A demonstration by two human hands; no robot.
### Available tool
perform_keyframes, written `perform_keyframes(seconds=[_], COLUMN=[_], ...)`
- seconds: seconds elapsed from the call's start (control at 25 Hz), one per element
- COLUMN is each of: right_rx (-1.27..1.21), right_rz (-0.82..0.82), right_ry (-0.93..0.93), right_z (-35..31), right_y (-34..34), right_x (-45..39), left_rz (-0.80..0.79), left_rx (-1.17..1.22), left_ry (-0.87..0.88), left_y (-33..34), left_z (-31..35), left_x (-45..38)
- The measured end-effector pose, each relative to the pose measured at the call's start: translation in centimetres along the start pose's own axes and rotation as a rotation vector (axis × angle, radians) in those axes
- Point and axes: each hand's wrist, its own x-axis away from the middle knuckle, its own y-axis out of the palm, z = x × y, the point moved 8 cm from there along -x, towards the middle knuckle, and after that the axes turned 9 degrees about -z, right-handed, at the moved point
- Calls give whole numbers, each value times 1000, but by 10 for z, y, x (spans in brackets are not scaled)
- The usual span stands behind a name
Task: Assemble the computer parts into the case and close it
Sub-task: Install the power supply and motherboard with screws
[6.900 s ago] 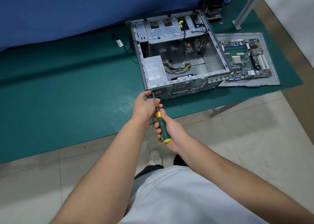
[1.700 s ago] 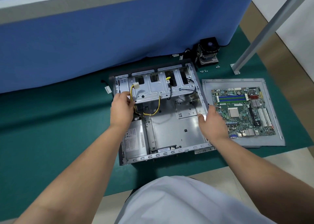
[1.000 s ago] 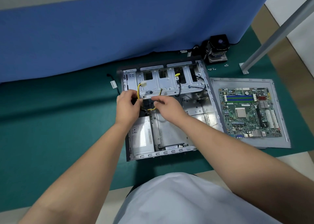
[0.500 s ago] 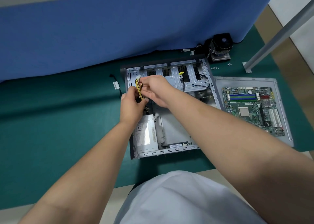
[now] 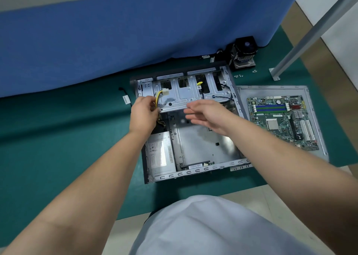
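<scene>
An open grey computer case (image 5: 201, 144) lies flat on the green mat, its power supply (image 5: 159, 154) fitted at the near left. Yellow power cables (image 5: 157, 99) with a white plug are draped over the drive cage (image 5: 186, 96) at the far end. My left hand (image 5: 142, 114) pinches those cables at the cage's left edge. With its fingers straight, my right hand (image 5: 208, 115) hovers over the case floor and holds nothing. The motherboard (image 5: 280, 119) lies on the grey side panel (image 5: 317, 138) to the right of the case.
A black CPU cooler (image 5: 243, 52) stands behind the case by the blue partition (image 5: 135, 32). Small screws (image 5: 245, 74) lie near it. A slanted metal post (image 5: 310, 34) rises at the far right. A loose tagged cable (image 5: 126, 99) lies left of the case.
My right hand has let go of the yellow cables and drawn back to the right over the case floor. The cables now lie over the drive cage, still held by my left hand.
</scene>
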Motion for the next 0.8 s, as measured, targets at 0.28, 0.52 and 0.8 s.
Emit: perform_keyframes(seconds=[0.28, 0.52, 0.8], right_rx=[105, 864, 1540], right_rz=[112, 14, -375], right_ry=[-55, -84, 82], right_z=[46, 62, 113], right_y=[-48, -32, 31], right_x=[34, 66, 63], left_rz=[-49, -85, -239], left_rx=[23, -390, -656], left_ry=[22, 173, 188], left_y=[7, 26, 48], left_z=[-2, 12, 25], left_x=[7, 12, -18])
